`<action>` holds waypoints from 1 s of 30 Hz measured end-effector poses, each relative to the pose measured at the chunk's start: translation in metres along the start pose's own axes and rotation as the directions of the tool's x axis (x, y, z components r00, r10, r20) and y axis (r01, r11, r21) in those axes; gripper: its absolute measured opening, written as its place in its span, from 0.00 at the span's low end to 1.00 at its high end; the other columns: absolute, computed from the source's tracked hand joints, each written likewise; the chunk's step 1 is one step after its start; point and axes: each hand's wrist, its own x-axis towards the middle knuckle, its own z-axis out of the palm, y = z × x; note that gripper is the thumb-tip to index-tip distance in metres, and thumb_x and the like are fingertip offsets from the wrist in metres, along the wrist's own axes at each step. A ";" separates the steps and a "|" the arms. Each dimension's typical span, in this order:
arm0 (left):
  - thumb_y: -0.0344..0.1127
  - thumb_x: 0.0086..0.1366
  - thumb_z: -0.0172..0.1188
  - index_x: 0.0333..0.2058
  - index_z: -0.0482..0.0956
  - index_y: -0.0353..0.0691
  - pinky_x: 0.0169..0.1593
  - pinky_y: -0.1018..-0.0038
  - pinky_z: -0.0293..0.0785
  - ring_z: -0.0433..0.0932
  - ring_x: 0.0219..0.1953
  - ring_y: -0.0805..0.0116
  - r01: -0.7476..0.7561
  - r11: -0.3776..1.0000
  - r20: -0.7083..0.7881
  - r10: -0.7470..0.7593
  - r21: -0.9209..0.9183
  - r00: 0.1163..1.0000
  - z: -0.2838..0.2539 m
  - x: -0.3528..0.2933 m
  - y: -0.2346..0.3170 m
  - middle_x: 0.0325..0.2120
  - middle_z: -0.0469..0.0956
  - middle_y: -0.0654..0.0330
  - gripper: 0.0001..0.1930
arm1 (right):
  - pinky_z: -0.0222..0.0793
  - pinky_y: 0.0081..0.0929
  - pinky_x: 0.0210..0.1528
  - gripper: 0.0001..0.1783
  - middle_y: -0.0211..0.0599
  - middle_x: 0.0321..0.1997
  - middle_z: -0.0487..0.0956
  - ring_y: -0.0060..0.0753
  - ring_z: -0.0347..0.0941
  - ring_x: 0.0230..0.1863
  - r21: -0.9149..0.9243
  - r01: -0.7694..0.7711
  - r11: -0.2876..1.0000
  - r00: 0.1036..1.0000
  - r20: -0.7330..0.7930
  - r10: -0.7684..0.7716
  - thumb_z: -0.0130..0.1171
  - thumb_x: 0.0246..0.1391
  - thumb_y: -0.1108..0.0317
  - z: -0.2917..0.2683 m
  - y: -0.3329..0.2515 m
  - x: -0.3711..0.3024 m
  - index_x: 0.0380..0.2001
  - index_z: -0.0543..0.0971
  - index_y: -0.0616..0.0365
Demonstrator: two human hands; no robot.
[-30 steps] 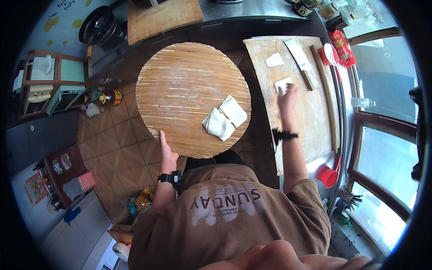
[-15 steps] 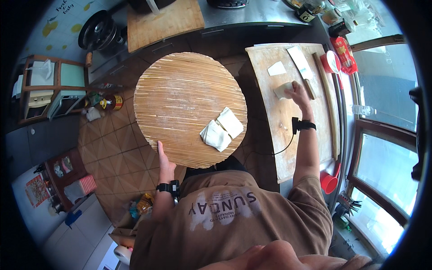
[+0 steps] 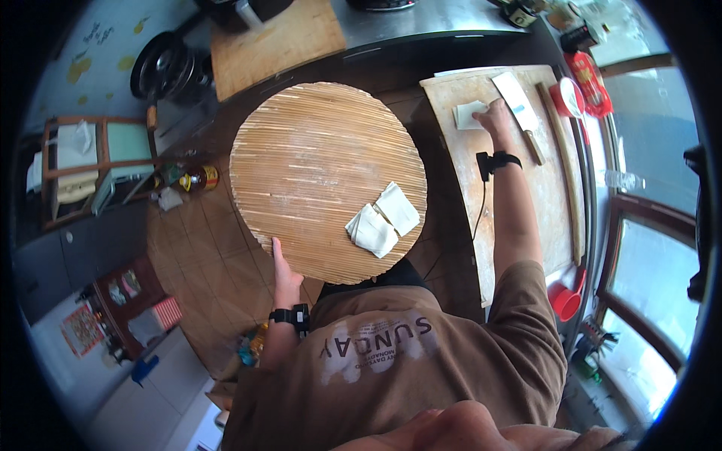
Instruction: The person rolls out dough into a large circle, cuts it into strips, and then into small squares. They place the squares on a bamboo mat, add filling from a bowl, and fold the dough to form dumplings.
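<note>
A round bamboo tray point(image 3: 316, 165) is held at its near edge by the left hand point(image 3: 284, 274), whose thumb is laid up over the rim while the fingers are hidden beneath it. The tray's slats are seen to run from left to right across the view. Two folded white dough squares point(image 3: 383, 219) are counted on the tray, lying at its near right part and touching each other, their shared long axis slanting from near left to far right.

To the right of the tray, a long wooden board point(image 3: 519, 188) is laid with its long axis running away from the person. At the far end of the board, the right hand point(image 3: 498, 119) is pressed down on a single white dough square point(image 3: 468, 114), with the fingers curled over it; whether the square is actually gripped cannot be told. One cleaver point(image 3: 520, 109) is lying just right of that hand, blade pointing away and handle toward the person. One rolling pin point(image 3: 560, 173) is set along the board's right edge, parallel to the board's length.
</note>
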 end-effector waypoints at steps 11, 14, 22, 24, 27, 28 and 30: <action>0.71 0.84 0.54 0.80 0.70 0.44 0.76 0.49 0.73 0.74 0.75 0.51 0.018 0.981 0.290 -0.075 0.195 0.954 0.050 0.044 0.066 0.77 0.74 0.55 0.42 | 0.82 0.42 0.44 0.21 0.51 0.35 0.87 0.41 0.87 0.38 0.690 0.040 0.723 0.934 -0.283 0.218 0.76 0.57 0.59 -0.028 0.019 -0.149 0.46 0.85 0.64; 0.71 0.83 0.55 0.80 0.70 0.43 0.76 0.51 0.73 0.75 0.75 0.52 0.047 0.954 0.397 -0.168 0.297 0.902 0.090 0.061 0.080 0.76 0.75 0.56 0.43 | 0.81 0.38 0.44 0.21 0.48 0.36 0.87 0.35 0.86 0.38 0.685 -0.114 0.720 0.829 -0.334 0.449 0.76 0.59 0.61 -0.070 0.032 -0.273 0.49 0.84 0.64; 0.70 0.82 0.60 0.80 0.69 0.42 0.79 0.50 0.72 0.74 0.76 0.51 0.085 0.746 0.509 -0.528 0.660 0.680 0.245 0.069 0.040 0.77 0.75 0.52 0.44 | 0.80 0.26 0.47 0.12 0.34 0.44 0.89 0.21 0.84 0.45 0.852 -0.250 0.461 0.410 -0.338 0.847 0.75 0.68 0.72 -0.135 0.021 -0.613 0.48 0.81 0.63; 0.68 0.81 0.63 0.80 0.70 0.41 0.78 0.49 0.74 0.75 0.75 0.51 0.068 0.717 0.514 -0.560 0.694 0.650 0.266 0.059 0.038 0.76 0.75 0.50 0.43 | 0.82 0.26 0.49 0.12 0.32 0.46 0.88 0.20 0.84 0.46 0.892 -0.115 0.438 0.369 -0.371 0.852 0.74 0.69 0.74 -0.129 -0.011 -0.663 0.48 0.80 0.61; 0.65 0.79 0.67 0.77 0.74 0.40 0.76 0.48 0.78 0.78 0.73 0.49 0.157 0.639 0.468 -0.688 0.753 0.555 0.282 0.045 0.035 0.73 0.78 0.48 0.42 | 0.83 0.27 0.49 0.13 0.34 0.45 0.89 0.21 0.86 0.46 0.862 -0.229 0.452 0.244 -0.398 0.884 0.75 0.68 0.74 -0.118 -0.082 -0.734 0.50 0.80 0.62; 0.66 0.79 0.67 0.76 0.75 0.40 0.74 0.48 0.79 0.79 0.72 0.49 0.162 0.627 0.485 -0.718 0.762 0.499 0.287 0.042 0.034 0.73 0.79 0.48 0.41 | 0.83 0.27 0.49 0.14 0.34 0.45 0.89 0.21 0.86 0.46 0.880 -0.238 0.411 0.216 -0.364 0.906 0.75 0.68 0.74 -0.117 -0.104 -0.753 0.50 0.80 0.62; 0.66 0.78 0.68 0.73 0.78 0.40 0.72 0.47 0.82 0.81 0.70 0.48 0.167 0.587 0.451 -0.748 0.792 0.488 0.298 0.033 0.029 0.71 0.81 0.48 0.39 | 0.83 0.27 0.49 0.14 0.35 0.45 0.89 0.22 0.86 0.46 0.887 -0.267 0.378 0.201 -0.332 0.922 0.74 0.68 0.74 -0.121 -0.143 -0.775 0.50 0.80 0.61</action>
